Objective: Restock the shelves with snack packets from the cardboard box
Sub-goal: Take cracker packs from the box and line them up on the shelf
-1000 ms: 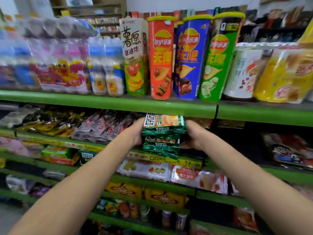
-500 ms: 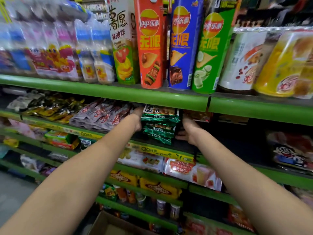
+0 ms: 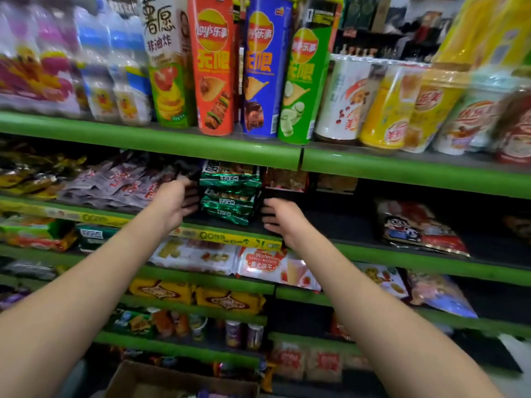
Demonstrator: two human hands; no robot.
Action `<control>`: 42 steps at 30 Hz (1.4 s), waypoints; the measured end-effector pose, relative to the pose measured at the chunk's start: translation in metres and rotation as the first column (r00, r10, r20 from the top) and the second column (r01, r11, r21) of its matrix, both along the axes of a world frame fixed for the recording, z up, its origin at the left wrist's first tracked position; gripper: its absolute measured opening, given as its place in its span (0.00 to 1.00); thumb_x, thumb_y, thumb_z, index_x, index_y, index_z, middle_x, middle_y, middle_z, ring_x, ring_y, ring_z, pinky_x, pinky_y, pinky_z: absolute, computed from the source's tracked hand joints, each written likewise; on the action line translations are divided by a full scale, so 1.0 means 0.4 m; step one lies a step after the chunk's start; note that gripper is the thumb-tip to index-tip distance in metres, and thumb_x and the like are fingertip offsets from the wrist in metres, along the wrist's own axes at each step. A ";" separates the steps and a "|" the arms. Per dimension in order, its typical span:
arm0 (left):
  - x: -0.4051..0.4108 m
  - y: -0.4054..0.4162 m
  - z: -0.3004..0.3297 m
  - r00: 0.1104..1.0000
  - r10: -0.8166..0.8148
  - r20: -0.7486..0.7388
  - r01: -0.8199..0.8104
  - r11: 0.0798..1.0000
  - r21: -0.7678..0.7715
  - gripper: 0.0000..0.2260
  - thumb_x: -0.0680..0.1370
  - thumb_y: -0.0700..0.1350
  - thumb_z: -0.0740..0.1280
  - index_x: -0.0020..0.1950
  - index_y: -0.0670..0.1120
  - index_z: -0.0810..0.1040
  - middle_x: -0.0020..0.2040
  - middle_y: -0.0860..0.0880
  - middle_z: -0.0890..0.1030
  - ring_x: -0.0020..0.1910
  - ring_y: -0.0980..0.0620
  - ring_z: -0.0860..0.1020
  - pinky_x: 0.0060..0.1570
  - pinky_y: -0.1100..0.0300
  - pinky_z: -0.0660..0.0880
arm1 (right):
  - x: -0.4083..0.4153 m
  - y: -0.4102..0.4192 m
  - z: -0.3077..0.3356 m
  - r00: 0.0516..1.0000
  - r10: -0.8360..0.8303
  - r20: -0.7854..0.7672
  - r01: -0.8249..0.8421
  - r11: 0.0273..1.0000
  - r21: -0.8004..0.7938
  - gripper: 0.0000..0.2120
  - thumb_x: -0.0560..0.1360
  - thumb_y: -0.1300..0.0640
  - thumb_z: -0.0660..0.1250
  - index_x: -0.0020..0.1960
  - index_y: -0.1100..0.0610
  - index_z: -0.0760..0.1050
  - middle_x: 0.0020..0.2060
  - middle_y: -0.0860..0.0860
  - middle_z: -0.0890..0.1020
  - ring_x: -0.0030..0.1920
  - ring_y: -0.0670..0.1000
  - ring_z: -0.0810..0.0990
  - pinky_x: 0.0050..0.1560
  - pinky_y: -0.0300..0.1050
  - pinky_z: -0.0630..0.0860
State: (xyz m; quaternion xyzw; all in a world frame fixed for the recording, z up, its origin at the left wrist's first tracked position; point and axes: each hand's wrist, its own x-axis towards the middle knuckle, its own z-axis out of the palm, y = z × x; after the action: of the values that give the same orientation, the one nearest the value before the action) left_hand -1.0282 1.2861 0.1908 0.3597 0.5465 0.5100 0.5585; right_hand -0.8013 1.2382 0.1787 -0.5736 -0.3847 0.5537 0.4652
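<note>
A stack of green snack packets (image 3: 228, 196) stands on the second shelf (image 3: 373, 248), under the upper green shelf edge. My left hand (image 3: 176, 201) sits just left of the stack, fingers relaxed and near its side. My right hand (image 3: 280, 218) hovers a little right of the stack and lower, fingers spread, apart from the packets. Neither hand holds anything. The cardboard box (image 3: 161, 380) lies open on the floor at the bottom, with some packets inside.
Tall crisp tubes (image 3: 215, 67) and drink cups (image 3: 385, 107) line the top shelf. Grey and red packets (image 3: 115, 182) lie left of the stack. A cartoon-printed bag (image 3: 413, 228) lies to the right, with dark bare shelf between. Lower shelves hold wafers and biscuits.
Both hands pushed the green stack back onto the second shelf, then let go and drew slightly apart. The view tilted down, bringing the cardboard box into sight.
</note>
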 end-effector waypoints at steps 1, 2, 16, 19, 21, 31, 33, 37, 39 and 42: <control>0.004 -0.015 -0.006 1.000 -0.009 0.023 0.009 1.000 -0.005 0.09 0.82 0.45 0.58 0.44 0.49 0.74 0.42 0.49 0.78 0.41 0.52 0.75 0.41 0.59 0.72 | 0.004 -0.029 0.003 1.000 -0.005 0.004 0.005 1.000 -0.014 0.16 0.82 0.55 0.61 0.67 0.62 0.73 0.52 0.59 0.82 0.41 0.51 0.77 0.42 0.42 0.75; 0.007 -0.032 -0.014 0.999 -0.020 0.044 0.021 1.000 -0.013 0.09 0.82 0.45 0.58 0.44 0.49 0.74 0.41 0.49 0.78 0.41 0.52 0.76 0.40 0.59 0.72 | 0.008 -0.056 0.003 1.000 -0.009 0.006 0.010 0.999 -0.031 0.17 0.82 0.57 0.61 0.68 0.64 0.72 0.45 0.57 0.81 0.35 0.49 0.74 0.38 0.40 0.73; 0.064 -0.207 -0.072 0.976 -0.166 0.143 0.174 0.984 -0.046 0.07 0.82 0.44 0.61 0.46 0.46 0.76 0.41 0.48 0.79 0.40 0.51 0.77 0.41 0.56 0.73 | 0.087 -0.324 -0.034 0.975 -0.209 -0.076 0.208 0.978 -0.029 0.06 0.78 0.59 0.63 0.47 0.59 0.78 0.34 0.54 0.82 0.32 0.51 0.78 0.35 0.43 0.77; 0.079 -0.207 -0.050 0.967 -0.195 0.164 0.204 0.978 -0.040 0.07 0.81 0.46 0.62 0.45 0.47 0.76 0.41 0.48 0.79 0.41 0.51 0.77 0.41 0.56 0.73 | 0.101 -0.344 -0.024 0.968 -0.229 -0.100 0.231 0.973 0.006 0.05 0.78 0.59 0.63 0.48 0.59 0.78 0.32 0.53 0.83 0.31 0.51 0.78 0.33 0.42 0.78; 0.088 -0.200 -0.034 0.965 -0.198 0.171 0.207 0.978 -0.035 0.09 0.81 0.50 0.64 0.44 0.47 0.75 0.42 0.48 0.79 0.42 0.50 0.77 0.39 0.56 0.74 | 0.106 -0.350 -0.018 0.967 -0.230 -0.109 0.234 0.972 0.018 0.06 0.78 0.59 0.64 0.50 0.60 0.78 0.32 0.52 0.83 0.32 0.51 0.79 0.34 0.42 0.79; 0.136 -0.102 0.064 0.937 -0.057 0.345 0.110 0.985 -0.135 0.24 0.77 0.59 0.67 0.61 0.41 0.68 0.53 0.42 0.76 0.50 0.45 0.77 0.37 0.51 0.76 | 0.139 -0.334 -0.032 0.971 -0.169 -0.167 0.177 0.984 0.030 0.08 0.79 0.58 0.64 0.53 0.60 0.79 0.39 0.54 0.84 0.38 0.53 0.80 0.44 0.46 0.80; 0.140 -0.080 0.070 0.943 -0.020 0.333 0.075 0.985 -0.154 0.24 0.78 0.58 0.67 0.62 0.41 0.69 0.54 0.43 0.76 0.49 0.45 0.77 0.36 0.51 0.76 | 0.160 -0.325 -0.033 0.973 -0.159 -0.167 0.165 0.986 0.025 0.09 0.79 0.58 0.64 0.54 0.61 0.79 0.39 0.55 0.84 0.38 0.53 0.80 0.42 0.46 0.81; 0.146 -0.062 0.070 0.949 0.030 0.314 0.022 0.986 -0.163 0.18 0.80 0.55 0.65 0.60 0.42 0.71 0.60 0.43 0.76 0.50 0.47 0.77 0.37 0.53 0.76 | 0.204 -0.308 -0.033 0.975 -0.147 -0.167 0.149 0.989 -0.003 0.09 0.79 0.58 0.64 0.55 0.61 0.78 0.38 0.54 0.84 0.35 0.51 0.79 0.38 0.44 0.80; 0.151 -0.067 0.079 0.940 0.055 0.338 -0.011 0.991 -0.132 0.15 0.80 0.50 0.64 0.63 0.44 0.71 0.65 0.42 0.74 0.56 0.45 0.76 0.45 0.50 0.78 | 0.220 -0.298 -0.037 0.973 -0.138 -0.185 0.138 0.990 -0.015 0.09 0.80 0.58 0.63 0.54 0.61 0.78 0.38 0.54 0.83 0.34 0.51 0.79 0.38 0.44 0.79; 0.148 -0.102 0.084 0.912 0.097 0.398 -0.080 0.995 -0.058 0.09 0.79 0.43 0.64 0.58 0.45 0.72 0.65 0.39 0.72 0.54 0.41 0.77 0.43 0.48 0.80 | 0.232 -0.279 -0.046 0.974 -0.106 -0.200 0.106 0.994 -0.014 0.09 0.79 0.58 0.64 0.56 0.61 0.78 0.39 0.55 0.83 0.35 0.51 0.79 0.39 0.44 0.79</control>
State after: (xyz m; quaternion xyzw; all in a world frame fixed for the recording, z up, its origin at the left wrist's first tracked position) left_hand -0.9689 1.2454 0.2245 0.2112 0.4465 0.5864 0.6420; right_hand -0.7086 1.1266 0.1602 -0.5352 -0.3038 0.5836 0.5297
